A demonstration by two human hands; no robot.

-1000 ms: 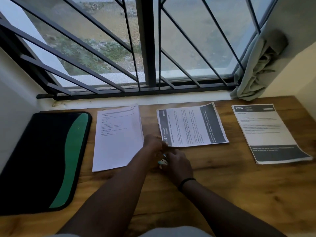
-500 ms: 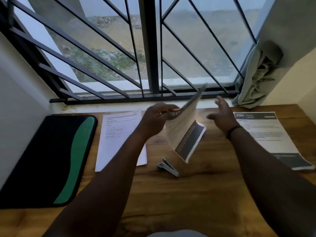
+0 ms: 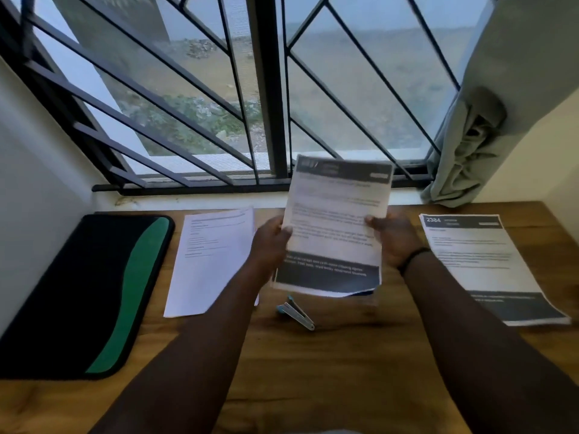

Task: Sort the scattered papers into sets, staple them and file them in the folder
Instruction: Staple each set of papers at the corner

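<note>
I hold a set of printed papers (image 3: 336, 227) with dark header and footer bands upright above the wooden table (image 3: 344, 371). My left hand (image 3: 271, 242) grips its left edge and my right hand (image 3: 393, 238) grips its right edge. Just below the papers a small blue-and-silver stapler (image 3: 296, 313) lies on the table. A plain white paper set (image 3: 213, 258) lies flat to the left. Another set marked 2384 (image 3: 482, 264) lies flat at the right. A black and green folder (image 3: 84, 292) lies shut at the far left.
A barred window (image 3: 269, 89) and its sill run along the table's far edge. A grey curtain (image 3: 470, 145) hangs bunched at the back right corner. Walls close in on the left and right sides.
My left hand lifted the middle paper set off the table and turned it upright. My right hand came in and took its right edge. The stapler now lies uncovered.
</note>
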